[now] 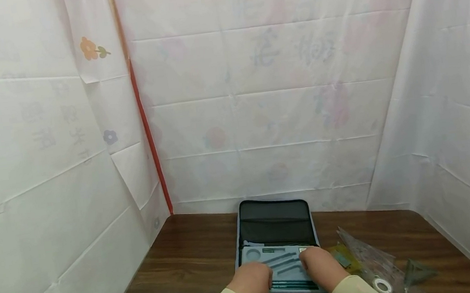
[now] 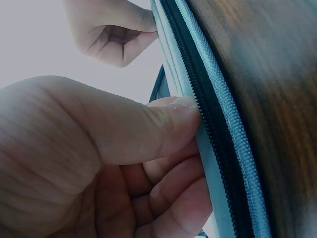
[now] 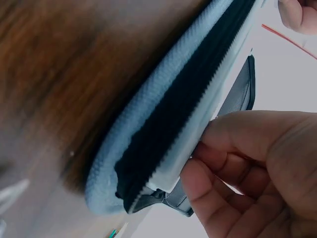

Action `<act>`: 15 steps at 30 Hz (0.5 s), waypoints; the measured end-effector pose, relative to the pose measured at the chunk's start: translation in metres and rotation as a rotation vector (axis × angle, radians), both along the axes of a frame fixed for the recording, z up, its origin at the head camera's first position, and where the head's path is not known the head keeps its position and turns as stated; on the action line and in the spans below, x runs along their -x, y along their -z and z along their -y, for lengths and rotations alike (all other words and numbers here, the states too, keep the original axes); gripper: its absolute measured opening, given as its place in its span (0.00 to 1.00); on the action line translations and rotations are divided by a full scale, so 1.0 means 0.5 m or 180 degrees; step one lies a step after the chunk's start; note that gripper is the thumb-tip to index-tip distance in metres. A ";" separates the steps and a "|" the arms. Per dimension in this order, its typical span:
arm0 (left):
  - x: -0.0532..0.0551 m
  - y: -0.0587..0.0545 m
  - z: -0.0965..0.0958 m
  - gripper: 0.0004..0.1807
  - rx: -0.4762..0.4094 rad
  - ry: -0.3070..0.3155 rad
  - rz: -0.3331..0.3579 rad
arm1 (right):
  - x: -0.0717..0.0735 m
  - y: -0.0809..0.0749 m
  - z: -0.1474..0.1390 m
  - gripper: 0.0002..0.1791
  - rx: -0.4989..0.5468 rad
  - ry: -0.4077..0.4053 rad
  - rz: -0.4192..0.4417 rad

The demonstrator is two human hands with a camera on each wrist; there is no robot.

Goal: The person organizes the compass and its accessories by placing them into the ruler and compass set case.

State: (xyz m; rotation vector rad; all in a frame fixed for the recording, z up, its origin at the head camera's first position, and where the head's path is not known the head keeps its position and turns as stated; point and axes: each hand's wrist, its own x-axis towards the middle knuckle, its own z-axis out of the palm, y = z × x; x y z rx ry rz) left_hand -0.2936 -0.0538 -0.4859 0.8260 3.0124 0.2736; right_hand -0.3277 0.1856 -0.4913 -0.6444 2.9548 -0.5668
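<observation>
An unfolded zip case (image 1: pixel 275 212) with a dark lining and light blue edging lies on the table, its lid at the back. Inside it sits a pale blue moulded tray (image 1: pixel 290 268) with shaped recesses; dark green pencils (image 1: pixel 292 285) lie along its front. My left hand (image 1: pixel 252 280) pinches the tray's edge (image 2: pixel 173 69) between thumb and curled fingers, just above the black zip (image 2: pixel 213 134). At the other side my right hand (image 1: pixel 324 266) pinches the tray's edge (image 3: pixel 185 153) too. Both hands hide parts of the tray's sides.
To the right of the case lie a yellowish packet (image 1: pixel 347 258), clear plastic sheets or bags (image 1: pixel 368 249), a white ring-shaped roll (image 1: pixel 382 287) and a grey-green triangular piece (image 1: pixel 416 272). White cloth walls (image 1: pixel 279 112) enclose the brown wooden table (image 1: pixel 179 264) at the back and sides.
</observation>
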 end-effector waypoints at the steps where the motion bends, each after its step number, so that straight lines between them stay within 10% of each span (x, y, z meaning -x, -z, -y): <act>1: 0.000 0.000 0.000 0.16 0.0002 -0.0003 0.0000 | 0.000 0.000 0.002 0.29 -0.0039 0.0024 0.0013; 15: -0.001 0.000 0.002 0.15 0.0008 0.0001 -0.0099 | -0.018 -0.005 -0.004 0.23 -0.0121 -0.0010 -0.0110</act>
